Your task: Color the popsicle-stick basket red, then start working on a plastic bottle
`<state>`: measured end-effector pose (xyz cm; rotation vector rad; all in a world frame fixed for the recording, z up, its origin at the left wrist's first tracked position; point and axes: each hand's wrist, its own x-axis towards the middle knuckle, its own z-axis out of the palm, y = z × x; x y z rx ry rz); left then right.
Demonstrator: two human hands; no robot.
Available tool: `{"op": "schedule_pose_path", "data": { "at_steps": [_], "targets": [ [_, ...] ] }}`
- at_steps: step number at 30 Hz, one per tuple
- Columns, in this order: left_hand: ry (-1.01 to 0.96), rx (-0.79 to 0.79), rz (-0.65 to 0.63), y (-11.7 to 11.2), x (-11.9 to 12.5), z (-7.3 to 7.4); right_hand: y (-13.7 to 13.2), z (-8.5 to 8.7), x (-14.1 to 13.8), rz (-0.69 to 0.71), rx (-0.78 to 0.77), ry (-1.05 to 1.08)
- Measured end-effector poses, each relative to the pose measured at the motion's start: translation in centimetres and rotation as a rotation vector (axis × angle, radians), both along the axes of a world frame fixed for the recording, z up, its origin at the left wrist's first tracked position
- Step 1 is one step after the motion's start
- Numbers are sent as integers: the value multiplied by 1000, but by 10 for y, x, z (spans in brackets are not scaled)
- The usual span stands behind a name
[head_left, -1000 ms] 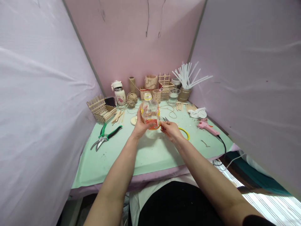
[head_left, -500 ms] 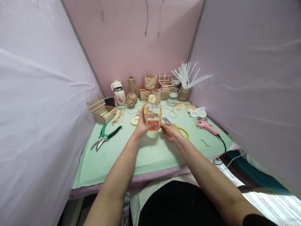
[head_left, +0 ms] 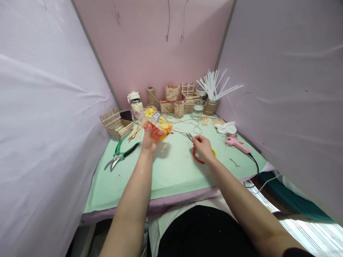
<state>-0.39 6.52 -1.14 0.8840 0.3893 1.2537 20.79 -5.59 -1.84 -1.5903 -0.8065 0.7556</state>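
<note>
A clear plastic bottle (head_left: 157, 128) with a red and yellow label lies tilted over in my left hand (head_left: 149, 140), its neck pointing left and away. The fingers are wrapped round it above the table. My right hand (head_left: 203, 146) is closed over the middle of a pair of scissors (head_left: 197, 157). Their blade tips stick out to the left past my fingers, and parts of the red and yellow handles show below and to the right. A wooden craft stick (head_left: 165, 145) lies below the bottle.
Green-handled pruning shears (head_left: 118, 156) lie at left, near a stick-built tray (head_left: 115, 125). Along the back stand a cream flask (head_left: 135, 103), craft-stick boxes (head_left: 189, 101) and a cup of water (head_left: 198, 109). A pink glue gun (head_left: 237, 144) with its cord lies at right.
The bottle has gone from upright to tilted and moved left in my left hand. My right hand has left the bottle's base and closed on the scissors.
</note>
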Motion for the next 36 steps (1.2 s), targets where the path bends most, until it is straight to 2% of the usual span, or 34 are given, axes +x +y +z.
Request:
{"op": "schedule_pose_path", "data": {
  "at_steps": [2,5,8,10,13,18,27,36],
  "targets": [
    [-88,7,48,1,-10,10,-8,0,13,3,-62,-267],
    [-138,59,42,-4,-18,23,-23,1,28,87,-255,-596],
    [-81,73,57,-8,-20,28,-36,4,33,147,-466,-885],
    [-34,63,61,-10,-19,28,-40,7,32,198,-587,-971],
    [-36,48,20,-11,-17,26,-38,11,29,255,-676,-984],
    [-98,30,-32,-16,-15,24,-31,14,30,272,-715,-973],
    [-62,1,-44,-12,-10,17,-32,12,33,280,-685,-995],
    [-69,18,-134,-8,-6,6,-30,7,36,268,-698,-964]
  ]
}}
